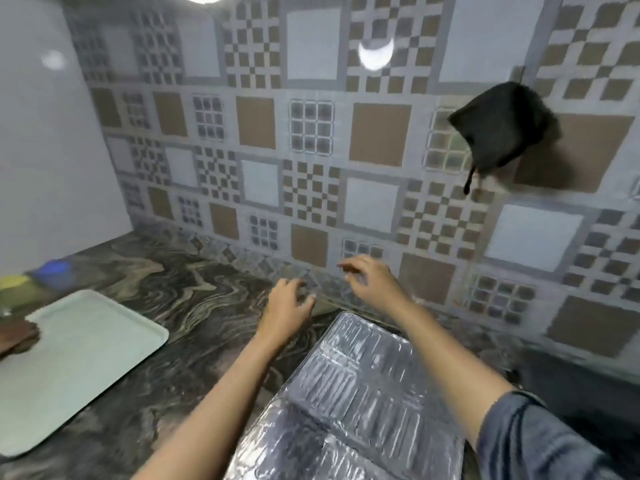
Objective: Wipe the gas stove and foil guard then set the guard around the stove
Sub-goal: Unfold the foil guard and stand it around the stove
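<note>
Head view, blurred by motion, takes in most of all a patterned tile wall [311, 140] that fills the upper frame, with a black cloth [502, 129] hanging on it to the right. Below the wall runs a dark marbled countertop [194, 306]. On its near right lies the foil guard [363, 386], flat and folded, its far corner close to the wall's foot; the gas stove is not in sight. A pale green tray [79, 365] sits at the left of the counter, well apart from the guard, with something brown [17, 337] at its left edge and a blue item [55, 270] and a yellow one behind it, too blurred to name. The left hand [287, 303] hovers just beyond the guard's far corner, fingers loosely spread and holding nothing. The right hand [370, 282] hangs near the wall's base, fingers curled but open and likewise empty. Neither touches the foil. As a judgement, the hands look set to take up the guard. The risk lies in the thin foil: a pinch at one corner could crease or tear it, and a lift from the far edge alone could let the folds flop open and drag across the counter. With no wiping cloth in either hand, wiping cannot start until one is fetched.
</note>
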Tool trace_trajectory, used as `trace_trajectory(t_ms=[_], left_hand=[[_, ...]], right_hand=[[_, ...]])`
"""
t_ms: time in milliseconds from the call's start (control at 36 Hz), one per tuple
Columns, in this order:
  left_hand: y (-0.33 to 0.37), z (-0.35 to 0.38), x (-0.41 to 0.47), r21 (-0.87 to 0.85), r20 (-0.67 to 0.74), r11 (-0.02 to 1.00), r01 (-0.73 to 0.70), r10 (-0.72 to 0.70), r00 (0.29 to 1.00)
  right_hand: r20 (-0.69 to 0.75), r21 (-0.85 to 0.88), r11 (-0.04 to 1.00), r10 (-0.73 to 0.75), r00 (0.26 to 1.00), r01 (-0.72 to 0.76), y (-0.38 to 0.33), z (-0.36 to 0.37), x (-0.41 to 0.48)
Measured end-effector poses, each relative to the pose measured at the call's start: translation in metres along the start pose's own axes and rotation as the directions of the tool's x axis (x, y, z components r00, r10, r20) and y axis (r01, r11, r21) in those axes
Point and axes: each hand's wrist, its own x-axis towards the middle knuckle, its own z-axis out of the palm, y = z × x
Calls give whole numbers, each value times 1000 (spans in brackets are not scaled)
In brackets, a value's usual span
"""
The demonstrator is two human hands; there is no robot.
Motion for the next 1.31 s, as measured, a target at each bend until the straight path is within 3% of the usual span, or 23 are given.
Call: trace_trajectory(t_ms=[83, 194, 278, 444, 556, 667, 806, 944, 1083, 1306], left_hand=[[-59, 19, -40, 85, 74, 990, 111, -117, 990], [-119, 41, -88, 169, 166, 965, 203, -231, 959], [-141, 52, -107, 197, 185, 947, 252, -289, 939], [-152, 70, -118, 163, 229, 960, 229, -263, 937], [-153, 78, -121, 130, 178, 972, 197, -218, 959], [-154, 84, -121, 153, 150, 976, 154, -177, 973], [-153, 82, -110, 166, 172, 977, 131, -160, 972], [-142, 67, -87, 137, 235, 978, 157, -186, 954], [-117, 41, -65, 113, 254, 981, 158, -182, 950], [-44, -28, -39, 134, 182, 990, 50, -74, 980]], right_hand=[[228, -34, 999, 44, 973, -37, 11, 65, -13], [421, -34, 999, 51, 906, -40, 26, 135, -33], [482, -55, 998, 51, 875, -28, 34, 167, -40], [571, -130, 988, 11, 821, 78, 42, 202, -40], [552, -174, 978, 0, 834, 115, 47, 208, -32], [616, -227, 958, 0, 788, 177, 47, 206, -19], [650, -211, 966, 24, 759, 149, 44, 198, -8], [603, -175, 980, 26, 798, 100, 37, 181, -2], [529, -219, 963, -17, 849, 155, 19, 148, 6], [386, -196, 956, -130, 913, 219, -27, 65, 15]])
